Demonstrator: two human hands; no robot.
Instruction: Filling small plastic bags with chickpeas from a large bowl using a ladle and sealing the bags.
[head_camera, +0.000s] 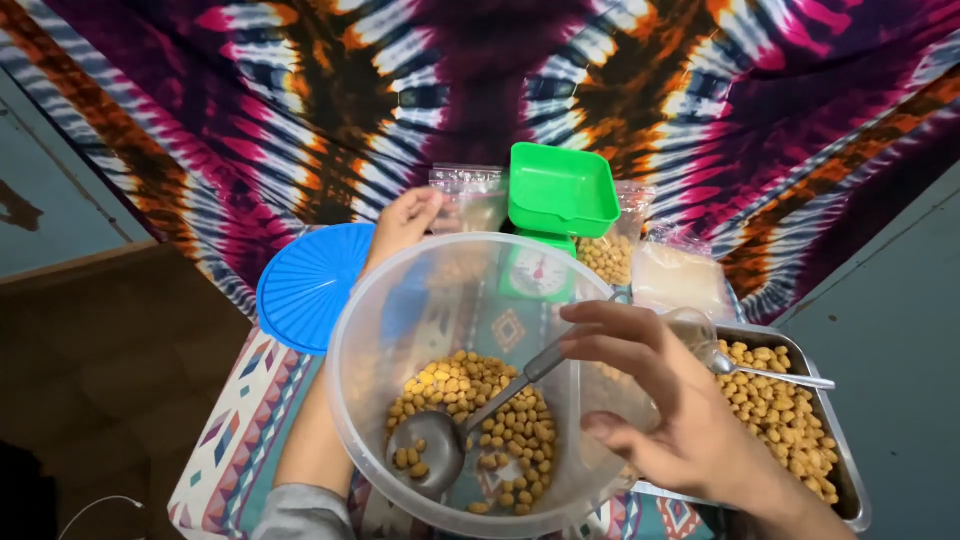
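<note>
Scanning from the left: a blue round lid (312, 285) lies flat on the patterned cloth (250, 400), off whatever it covers, just beside the big clear plastic bowl (350, 400). The left hand (405, 222) reaches round the far side of that bowl; fingers look curled against the rim, steadying or tilting it, though the exact grip is partly hidden behind the plastic. Bowl is tipped toward the camera.

Inside the bowl: golden-brown nuts (500, 420) cover only part of the bottom, bare plastic showing around them. A metal ladle (428, 452) rests in them, its cup holding just a few pieces.

Behind the bowl: a small green kitchen scale (558, 195); its pan looks empty from this angle. Clear bags (680, 280) sit beside and behind the scale, at least one holding nuts, another something pale.

The right hand (650, 400) pinches the ladle's handle between thumb and fingers, closed on it. Far right: a steel tray (850, 490) with a good layer of the same nuts and a spoon (770, 372) lying on it.

Judgement: scooping is well under way; bowl is low, tray stock remains, nothing on the scale at present.
</note>
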